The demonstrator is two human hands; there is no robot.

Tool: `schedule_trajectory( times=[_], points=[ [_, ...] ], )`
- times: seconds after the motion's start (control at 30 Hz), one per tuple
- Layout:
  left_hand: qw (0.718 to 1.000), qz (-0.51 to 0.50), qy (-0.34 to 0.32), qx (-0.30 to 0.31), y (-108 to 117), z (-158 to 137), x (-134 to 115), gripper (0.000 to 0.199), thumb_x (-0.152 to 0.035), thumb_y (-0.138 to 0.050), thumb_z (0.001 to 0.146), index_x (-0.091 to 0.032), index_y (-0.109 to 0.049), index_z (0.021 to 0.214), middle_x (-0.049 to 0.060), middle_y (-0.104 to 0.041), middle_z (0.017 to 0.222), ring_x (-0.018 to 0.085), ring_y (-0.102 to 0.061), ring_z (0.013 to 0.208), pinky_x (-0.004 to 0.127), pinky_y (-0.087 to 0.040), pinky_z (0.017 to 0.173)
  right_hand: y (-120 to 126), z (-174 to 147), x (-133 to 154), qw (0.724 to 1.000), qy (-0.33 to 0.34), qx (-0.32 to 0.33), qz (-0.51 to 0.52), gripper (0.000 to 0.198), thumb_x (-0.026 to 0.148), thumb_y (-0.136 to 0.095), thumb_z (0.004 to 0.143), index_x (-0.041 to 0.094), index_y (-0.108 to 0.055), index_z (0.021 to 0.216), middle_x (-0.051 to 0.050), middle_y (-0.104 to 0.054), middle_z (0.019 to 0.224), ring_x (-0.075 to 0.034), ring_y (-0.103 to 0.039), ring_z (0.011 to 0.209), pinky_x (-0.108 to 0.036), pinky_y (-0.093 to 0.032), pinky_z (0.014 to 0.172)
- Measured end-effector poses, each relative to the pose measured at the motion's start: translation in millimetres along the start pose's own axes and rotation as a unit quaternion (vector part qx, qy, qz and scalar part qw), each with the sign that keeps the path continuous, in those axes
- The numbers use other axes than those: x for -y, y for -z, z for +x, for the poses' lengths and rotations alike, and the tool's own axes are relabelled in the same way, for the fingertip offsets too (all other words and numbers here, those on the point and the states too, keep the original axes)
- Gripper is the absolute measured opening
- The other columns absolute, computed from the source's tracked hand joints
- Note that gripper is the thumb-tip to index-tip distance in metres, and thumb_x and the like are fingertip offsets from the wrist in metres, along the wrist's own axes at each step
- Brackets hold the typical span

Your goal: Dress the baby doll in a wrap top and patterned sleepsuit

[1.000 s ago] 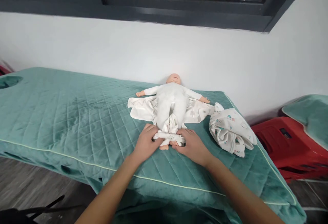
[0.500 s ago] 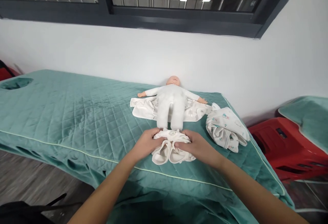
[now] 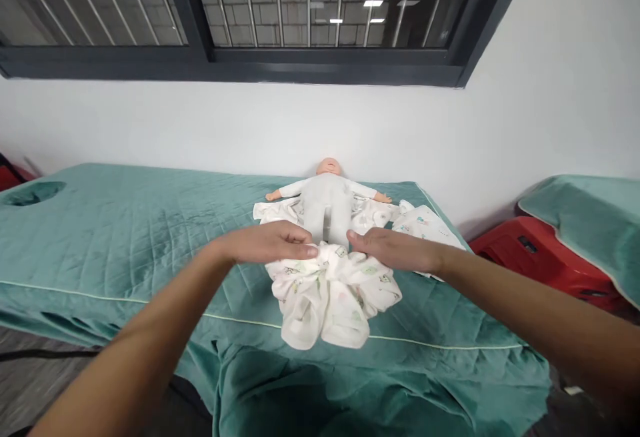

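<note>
Left hand (image 3: 277,242) and right hand (image 3: 393,249) both pinch the cloth (image 3: 345,313) by its upper edge; it looks light, soft; probably best held there.

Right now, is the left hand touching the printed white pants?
Touching. The head view shows the left hand with its thumb pressed over the top edge of the printed white pants.
</note>
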State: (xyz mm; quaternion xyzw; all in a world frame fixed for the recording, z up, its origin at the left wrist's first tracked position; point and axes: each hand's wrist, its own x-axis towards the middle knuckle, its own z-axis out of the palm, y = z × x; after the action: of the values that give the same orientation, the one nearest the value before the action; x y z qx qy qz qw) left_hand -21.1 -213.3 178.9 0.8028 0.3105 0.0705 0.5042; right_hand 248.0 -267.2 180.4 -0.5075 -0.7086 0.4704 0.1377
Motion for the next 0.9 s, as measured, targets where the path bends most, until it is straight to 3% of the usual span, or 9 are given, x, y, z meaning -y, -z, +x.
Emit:
schedule_trajectory(
  times=[0.07,0.17,0.33,0.4,0.5,0.57,0.73,0.8,0.9],
  points=[
    [0.994,0.092,0.019,0.047,21,-6,-33,0.036,-0.056,-0.066,0.081,-0.021,-0.067,0.073,0.002,-0.057,0.07,0.015,-0.05,0.059,0.025,-0.037,0.052,13,-4,22,0.999,-0.01,-0.011,-0.033,0.058,0.069,-0.055,0.086,0.021,-0.062,0.054,-0.003,-0.062,0.061,-0.019,-0.057,0.061,-0.032,-0.046,0.059],
    [0.978,0.201,0.026,0.046,42,-13,-71,0.032,-0.054,-0.069,0.078,-0.022,-0.071,0.079,0.004,-0.061,0.075,0.017,-0.055,0.062,0.025,-0.04,0.054,30,-9,56,0.998,-0.026,-0.033,-0.039,0.044,0.062,-0.071,0.078,0.022,-0.067,0.061,-0.004,-0.065,0.064,-0.021,-0.063,0.068,-0.032,-0.05,0.063],
    [0.953,0.3,0.035,0.036,65,-16,-88,0.027,-0.047,-0.074,0.073,-0.021,-0.065,0.073,0.002,-0.054,0.067,0.016,-0.053,0.057,0.025,-0.036,0.054,50,-16,98,0.995,-0.024,0.014,-0.094,0.042,0.06,-0.079,0.07,0.022,-0.066,0.062,-0.002,-0.064,0.064,-0.021,-0.064,0.071,-0.032,-0.05,0.065],
    [0.953,0.297,0.045,-0.025,74,-16,-85,0.027,-0.044,-0.074,0.071,-0.019,-0.063,0.073,0.001,-0.052,0.067,0.016,-0.054,0.059,0.025,-0.037,0.057,57,-17,107,0.995,-0.003,-0.039,-0.087,0.041,0.06,-0.081,0.066,0.022,-0.065,0.064,-0.001,-0.063,0.065,-0.022,-0.064,0.073,-0.033,-0.051,0.065],
    [0.946,0.269,0.054,-0.176,83,-18,-84,0.024,-0.039,-0.071,0.074,-0.017,-0.061,0.073,0.0,-0.048,0.067,0.017,-0.056,0.063,0.025,-0.038,0.062,65,-17,119,0.989,0.053,-0.091,-0.102,0.04,0.059,-0.082,0.066,0.022,-0.066,0.067,0.0,-0.062,0.065,-0.021,-0.064,0.072,-0.034,-0.05,0.066],
    [0.935,0.265,0.038,-0.231,83,-22,-88,0.02,-0.035,-0.069,0.076,-0.017,-0.06,0.074,0.0,-0.046,0.068,0.018,-0.057,0.067,0.026,-0.039,0.065,67,-19,128,0.984,0.077,-0.053,-0.15,0.039,0.057,-0.082,0.067,0.02,-0.067,0.068,0.0,-0.063,0.065,-0.02,-0.064,0.071,-0.033,-0.05,0.066],
    [0.907,0.295,-0.042,-0.297,63,-42,-118,0.011,-0.025,-0.058,0.084,-0.014,-0.06,0.083,0.001,-0.045,0.076,0.022,-0.061,0.085,0.029,-0.04,0.077,57,-37,158,0.973,0.096,0.02,-0.207,0.039,0.054,-0.08,0.071,0.016,-0.071,0.076,-0.001,-0.067,0.077,-0.018,-0.065,0.076,-0.031,-0.049,0.068],
    [0.896,0.318,-0.059,-0.305,51,-54,-135,0.014,-0.023,-0.051,0.087,-0.013,-0.061,0.084,0.001,-0.046,0.079,0.022,-0.061,0.089,0.029,-0.039,0.079,52,-47,168,0.977,0.095,0.001,-0.189,0.039,0.054,-0.079,0.071,0.016,-0.071,0.077,-0.001,-0.069,0.081,-0.017,-0.066,0.079,-0.03,-0.05,0.07],
    [0.886,0.381,-0.057,-0.256,36,-73,-154,0.016,-0.023,-0.051,0.084,-0.012,-0.061,0.079,0.0,-0.049,0.076,0.02,-0.062,0.086,0.028,-0.039,0.077,50,-61,177,0.98,0.111,-0.087,-0.14,0.039,0.055,-0.077,0.074,0.017,-0.071,0.078,-0.001,-0.071,0.082,-0.018,-0.068,0.081,-0.031,-0.053,0.072]
  ],
)
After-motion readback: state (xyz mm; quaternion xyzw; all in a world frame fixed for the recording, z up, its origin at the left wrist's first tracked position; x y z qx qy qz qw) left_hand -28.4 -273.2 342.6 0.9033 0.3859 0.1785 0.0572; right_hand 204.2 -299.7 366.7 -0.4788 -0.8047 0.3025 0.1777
